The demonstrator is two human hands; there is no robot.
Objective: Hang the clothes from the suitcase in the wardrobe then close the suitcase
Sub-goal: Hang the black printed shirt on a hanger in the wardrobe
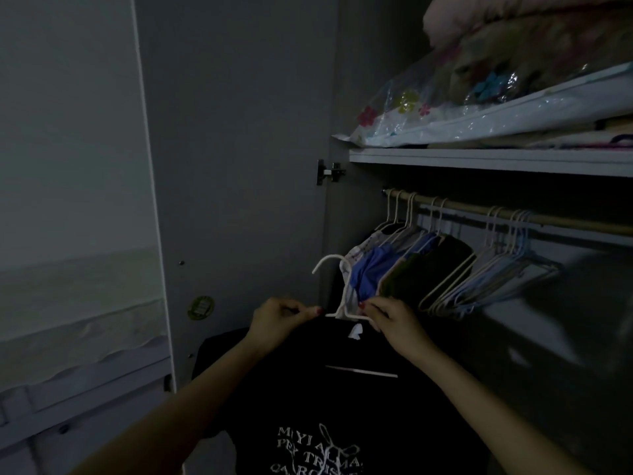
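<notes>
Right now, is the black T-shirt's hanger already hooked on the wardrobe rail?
No, the white hanger with the black T-shirt is held below the rail by the left hand and right hand.

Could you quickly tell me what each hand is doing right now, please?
Left hand: grip closed, pinching the collar of the black T-shirt.
Right hand: grip closed on the shirt's collar at the white hanger.
</notes>
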